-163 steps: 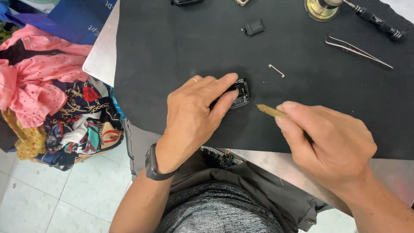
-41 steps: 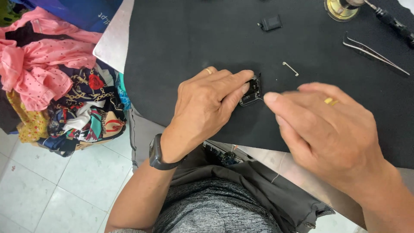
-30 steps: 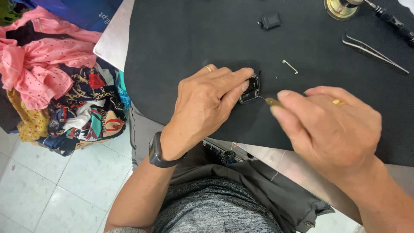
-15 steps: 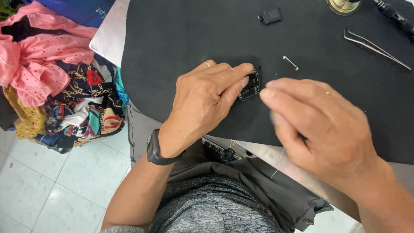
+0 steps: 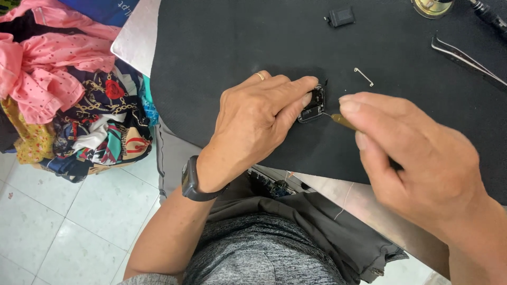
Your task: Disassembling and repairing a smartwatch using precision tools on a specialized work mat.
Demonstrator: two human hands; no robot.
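L fingers (image 5: 296, 100) are curled and pressed down on a small black watch-like case (image 5: 312, 104), thumb and index tip pinning its left edge flat to the black mat (image 5: 222, 42); so the left hand (image 5: 253, 124) is closed on the part as a clamp, not lifting it. R fingers (image 5: 364, 108) are pinched shut around a thin brass-handled tool (image 5: 343, 122), whose fine tip points left and meets, or nearly meets, the case's lower right edge; can't tell if the tip is actually inside a gap. The right hand (image 5: 417, 158) hovers just right of the case, wrist over the table edge. Step in hand, by my read: picking/prying at the small part w/ a fine point while the other hand steadies it. Next move prob needs v. small controlled tip motion, steady downward hold from L, and no slipping, since the part is tiny and the mat is dark. Around: a small metal pin (image 5: 364, 76) lies loose just above R fingers, apart from the case; a small black piece (image 5: 340, 17) sits well up the mat; tweezers (image 5: 467, 60) lie at far right; a round brass item (image 5: 432, 6) and a dark tool handle (image 5: 488, 13) are at the top edge, cropped. Wristwatch (image 5: 191, 180) on L wrist, ring on L hand. Pile of coloured cloth (image 5: 63, 89) on the floor at left.
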